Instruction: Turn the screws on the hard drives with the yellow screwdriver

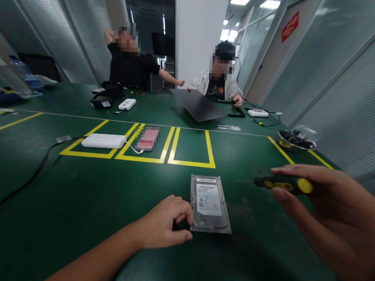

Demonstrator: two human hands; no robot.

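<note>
A silver hard drive (208,205) with a white label lies flat on the green table in front of me. My left hand (168,222) is curled at its lower left edge, forefinger and thumb closed on the corner; the other fingers are tucked in and partly hidden. To the right, my right hand (324,208) grips a black and yellow screwdriver (285,184) between thumb and fingers, above the table. Its thin shaft points left, apart from the drive, and the tip is faint.
A white power bank (104,141) is cabled to a blurred phone (148,139). Yellow tape (191,163) marks the table (79,202). A bowl of dark parts (297,141) stands right. Across sit two people, one holding a dark panel (200,104).
</note>
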